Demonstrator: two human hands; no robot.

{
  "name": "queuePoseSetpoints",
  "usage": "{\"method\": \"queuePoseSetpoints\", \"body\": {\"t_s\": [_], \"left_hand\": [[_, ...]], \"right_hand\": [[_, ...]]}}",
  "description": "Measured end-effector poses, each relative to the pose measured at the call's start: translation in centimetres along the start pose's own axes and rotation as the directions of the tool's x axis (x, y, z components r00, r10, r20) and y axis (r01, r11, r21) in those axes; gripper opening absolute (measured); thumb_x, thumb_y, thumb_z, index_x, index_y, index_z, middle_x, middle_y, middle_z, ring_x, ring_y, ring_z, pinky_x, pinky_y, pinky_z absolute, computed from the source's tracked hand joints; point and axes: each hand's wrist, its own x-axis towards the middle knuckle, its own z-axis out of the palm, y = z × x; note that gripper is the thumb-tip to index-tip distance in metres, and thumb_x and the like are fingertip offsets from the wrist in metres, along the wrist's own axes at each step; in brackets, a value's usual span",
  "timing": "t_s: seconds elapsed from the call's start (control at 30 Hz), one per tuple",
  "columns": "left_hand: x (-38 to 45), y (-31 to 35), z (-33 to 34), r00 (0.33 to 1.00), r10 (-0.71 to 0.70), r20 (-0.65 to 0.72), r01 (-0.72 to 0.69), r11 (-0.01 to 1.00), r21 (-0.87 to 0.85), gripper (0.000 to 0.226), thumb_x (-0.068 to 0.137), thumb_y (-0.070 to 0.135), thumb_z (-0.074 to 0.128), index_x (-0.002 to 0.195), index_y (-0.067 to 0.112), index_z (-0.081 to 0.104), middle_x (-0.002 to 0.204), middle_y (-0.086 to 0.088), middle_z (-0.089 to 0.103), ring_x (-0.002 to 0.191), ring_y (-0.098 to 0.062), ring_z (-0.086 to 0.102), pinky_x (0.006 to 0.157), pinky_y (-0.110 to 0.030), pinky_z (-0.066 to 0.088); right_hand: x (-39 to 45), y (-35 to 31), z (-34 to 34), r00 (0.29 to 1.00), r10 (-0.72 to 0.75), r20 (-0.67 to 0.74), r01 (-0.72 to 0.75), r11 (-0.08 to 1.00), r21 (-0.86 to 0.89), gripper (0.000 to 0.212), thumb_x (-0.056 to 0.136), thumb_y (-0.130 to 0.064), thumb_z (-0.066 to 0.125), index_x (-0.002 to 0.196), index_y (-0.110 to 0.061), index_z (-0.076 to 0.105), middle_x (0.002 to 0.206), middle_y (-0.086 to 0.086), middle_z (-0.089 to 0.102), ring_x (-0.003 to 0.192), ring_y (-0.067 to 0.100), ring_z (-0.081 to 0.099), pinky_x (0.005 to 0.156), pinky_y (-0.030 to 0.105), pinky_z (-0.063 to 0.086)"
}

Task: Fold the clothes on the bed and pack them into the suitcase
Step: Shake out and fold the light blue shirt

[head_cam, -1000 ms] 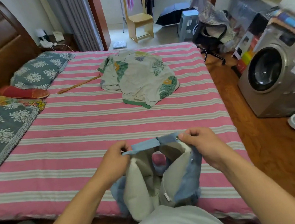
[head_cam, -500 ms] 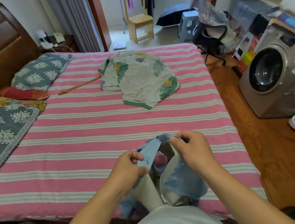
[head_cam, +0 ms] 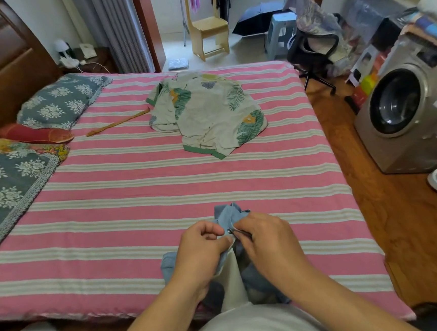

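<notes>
A light blue garment with a pale lining hangs over the near edge of the bed. My left hand and my right hand both pinch its waistband, close together, around a small metal snap. Most of the garment is bunched under my hands. A cream shirt with green leaf print lies crumpled at the far middle of the bed. No suitcase is in view.
Grey floral pillows and a red cushion lie at the bed's left. A thin wooden stick rests near the shirt. A washing machine stands to the right on the wooden floor, with an office chair beyond it.
My hands have come together, closing the open waistband until its two ends meet. The garment has sunk lower and bunched up against the bed edge.
</notes>
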Motion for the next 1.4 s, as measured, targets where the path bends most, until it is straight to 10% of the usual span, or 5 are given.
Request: {"method": "queuePoseSetpoints", "body": {"t_s": [0.53, 0.87, 1.03, 1.3, 1.4], "left_hand": [[-1.3, -0.7, 0.9, 0.992, 0.115, -0.042, -0.106, 0.978, 0.179, 0.023, 0.077, -0.006, 0.077, 0.073, 0.013, 0.065, 0.056, 0.008, 0.055, 0.047, 0.001, 0.048, 0.052, -0.014, 0.043], [0.3, -1.9, 0.1, 0.969, 0.216, 0.117, -0.241, 0.928, 0.285, 0.029, 0.08, 0.007, 0.076, 0.079, 0.019, 0.049, 0.059, 0.009, 0.05, 0.053, -0.009, 0.041, 0.055, -0.023, 0.038], [1.0, -2.3, -2.5, 0.863, 0.122, 0.491, -0.459, 0.597, 0.658, 0.032, 0.083, 0.04, 0.073, 0.086, 0.033, 0.042, 0.075, 0.01, 0.054, 0.065, -0.005, 0.046, 0.06, -0.033, 0.038], [2.9, 1.2, -6.6, 0.702, 0.651, 0.29, -0.553, 0.241, 0.798, 0.029, 0.08, 0.002, 0.065, 0.087, 0.018, 0.042, 0.092, -0.002, 0.047, 0.078, -0.03, 0.048, 0.055, -0.039, 0.04], [3.4, 1.3, -7.4, 0.781, 0.587, 0.214, -0.5, 0.381, 0.778, 0.031, 0.085, -0.001, 0.06, 0.093, 0.026, 0.046, 0.091, -0.004, 0.063, 0.078, -0.03, 0.055, 0.057, -0.038, 0.038]], "right_hand": [[-1.5, -0.9, -0.3, 0.997, -0.058, 0.053, 0.058, 0.998, -0.009, 0.035, 0.055, -0.001, 0.085, 0.057, -0.021, 0.057, 0.058, -0.01, 0.044, 0.052, 0.005, 0.029, 0.054, 0.019, 0.017], [-1.4, 0.3, -1.2, 0.974, 0.031, 0.223, -0.06, 0.991, 0.122, 0.018, 0.091, -0.019, 0.055, 0.1, -0.028, 0.068, 0.101, -0.004, 0.069, 0.095, 0.017, 0.062, 0.075, 0.023, 0.047], [1.7, 4.5, -3.5, 0.937, 0.335, 0.1, -0.344, 0.933, 0.1, 0.022, 0.091, -0.008, 0.061, 0.098, -0.02, 0.079, 0.099, 0.0, 0.077, 0.098, 0.023, 0.068, 0.082, 0.034, 0.05], [2.9, 9.4, -4.0, 0.898, 0.414, 0.153, -0.383, 0.903, -0.193, 0.03, 0.087, -0.003, 0.059, 0.106, -0.022, 0.072, 0.105, 0.004, 0.071, 0.09, 0.025, 0.061, 0.073, 0.032, 0.045], [2.5, 11.7, -5.4, 0.848, 0.483, 0.218, -0.473, 0.875, -0.097, 0.03, 0.089, -0.003, 0.061, 0.103, -0.025, 0.075, 0.106, 0.0, 0.074, 0.101, 0.024, 0.064, 0.08, 0.032, 0.047]]}}
